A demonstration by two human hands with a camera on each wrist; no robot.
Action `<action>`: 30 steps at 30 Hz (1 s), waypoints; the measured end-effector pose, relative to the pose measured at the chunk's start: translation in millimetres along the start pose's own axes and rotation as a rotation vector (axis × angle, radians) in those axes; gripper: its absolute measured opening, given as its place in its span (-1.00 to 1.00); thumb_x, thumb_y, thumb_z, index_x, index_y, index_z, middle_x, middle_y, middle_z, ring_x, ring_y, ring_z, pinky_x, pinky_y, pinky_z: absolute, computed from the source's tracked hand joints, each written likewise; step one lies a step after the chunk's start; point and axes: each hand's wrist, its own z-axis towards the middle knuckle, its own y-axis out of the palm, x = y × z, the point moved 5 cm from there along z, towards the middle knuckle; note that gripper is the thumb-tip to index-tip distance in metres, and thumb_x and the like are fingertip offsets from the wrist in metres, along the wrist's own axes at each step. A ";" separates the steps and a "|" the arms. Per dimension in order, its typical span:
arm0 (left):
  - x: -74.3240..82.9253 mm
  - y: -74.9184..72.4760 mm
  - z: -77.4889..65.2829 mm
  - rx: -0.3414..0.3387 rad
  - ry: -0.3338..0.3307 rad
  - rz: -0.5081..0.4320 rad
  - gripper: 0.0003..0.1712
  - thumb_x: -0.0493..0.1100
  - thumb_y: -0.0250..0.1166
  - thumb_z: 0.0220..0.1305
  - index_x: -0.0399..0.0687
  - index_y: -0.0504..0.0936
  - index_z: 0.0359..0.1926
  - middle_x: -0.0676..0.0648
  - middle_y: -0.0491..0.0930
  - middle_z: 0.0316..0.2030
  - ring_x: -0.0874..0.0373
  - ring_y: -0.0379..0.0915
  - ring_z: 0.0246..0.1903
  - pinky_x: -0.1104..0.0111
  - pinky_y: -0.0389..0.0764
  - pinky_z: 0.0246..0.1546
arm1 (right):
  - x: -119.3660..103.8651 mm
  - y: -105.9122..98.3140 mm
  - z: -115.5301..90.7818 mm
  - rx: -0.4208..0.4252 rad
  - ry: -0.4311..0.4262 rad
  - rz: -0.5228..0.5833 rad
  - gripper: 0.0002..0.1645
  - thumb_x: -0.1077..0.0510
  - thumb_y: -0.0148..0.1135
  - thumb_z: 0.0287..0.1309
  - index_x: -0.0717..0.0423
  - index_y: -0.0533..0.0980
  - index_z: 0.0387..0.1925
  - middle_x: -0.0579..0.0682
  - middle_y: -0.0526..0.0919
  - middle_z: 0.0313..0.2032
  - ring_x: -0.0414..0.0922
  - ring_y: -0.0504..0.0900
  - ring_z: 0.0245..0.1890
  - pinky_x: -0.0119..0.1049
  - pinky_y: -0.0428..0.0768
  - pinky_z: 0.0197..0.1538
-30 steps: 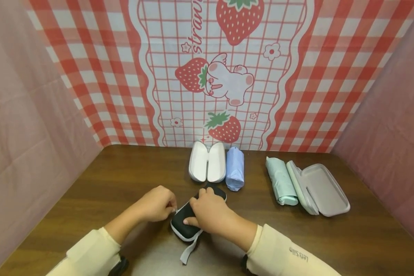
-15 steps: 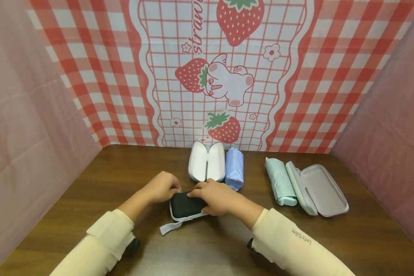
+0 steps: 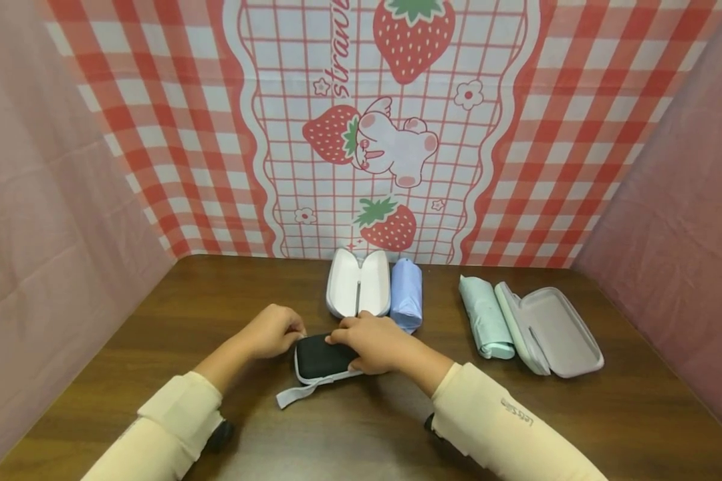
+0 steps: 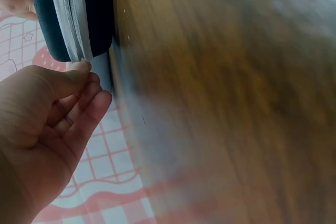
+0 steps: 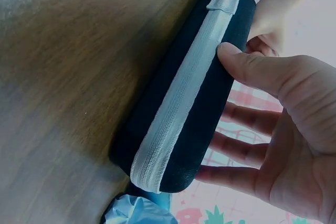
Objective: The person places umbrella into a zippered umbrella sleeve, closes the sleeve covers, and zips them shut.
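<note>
A black zip case point(image 3: 321, 357) with a whitish zipper band lies on the table in front of me, its pale wrist strap point(image 3: 295, 395) trailing to the near left. My right hand point(image 3: 376, 342) grips the case across its right part, thumb on the near side, fingers over the top. In the right wrist view the zipper point(image 5: 178, 93) looks closed along that side. My left hand point(image 3: 273, 331) is at the case's far left corner. The left wrist view shows its thumb point(image 4: 79, 72) and index finger pinching the zipper's end; the pull itself is mostly hidden.
Just behind the black case stands an open white-lined case point(image 3: 343, 287), a blue wrapped bundle point(image 3: 406, 290) at its right. Farther right lie a mint wrapped bundle point(image 3: 486, 317) and an open case with grey lining point(image 3: 562, 334). A strawberry-print cloth point(image 3: 385, 133) hangs behind the table.
Over the last second the black case has turned from slanted to nearly crosswise and shifted away from me. Its strap swung left. Since half a second ago my left hand moved slightly left.
</note>
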 end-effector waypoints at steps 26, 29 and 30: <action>17.7 -8.3 -37.4 -0.057 -0.065 -0.118 -0.87 -0.38 0.37 0.05 -0.10 0.69 -0.55 0.16 0.60 -0.60 0.43 0.37 -0.56 0.46 0.48 -0.52 | -0.9 1.9 3.7 0.057 0.070 -0.105 -0.35 -0.14 0.40 0.07 -0.17 0.52 0.22 -0.01 0.60 -0.08 0.00 0.53 -0.20 -0.11 0.56 -0.36; 20.5 -8.5 -38.3 -0.051 -0.078 -0.120 -0.86 -0.39 0.37 0.03 -0.11 0.67 -0.56 0.17 0.58 -0.62 0.44 0.34 -0.58 0.48 0.46 -0.55 | -2.3 1.5 4.5 0.057 0.071 -0.120 -0.35 -0.15 0.38 0.08 -0.16 0.51 0.23 0.00 0.60 -0.09 0.00 0.53 -0.21 -0.11 0.56 -0.36; 21.4 -8.4 -38.8 -0.049 -0.081 -0.123 -0.86 -0.39 0.37 0.03 -0.11 0.67 -0.57 0.18 0.57 -0.62 0.44 0.33 -0.59 0.48 0.45 -0.56 | -2.7 1.8 5.1 0.056 0.072 -0.129 -0.35 -0.16 0.37 0.09 -0.16 0.51 0.24 0.00 0.60 -0.08 0.00 0.53 -0.21 -0.11 0.57 -0.36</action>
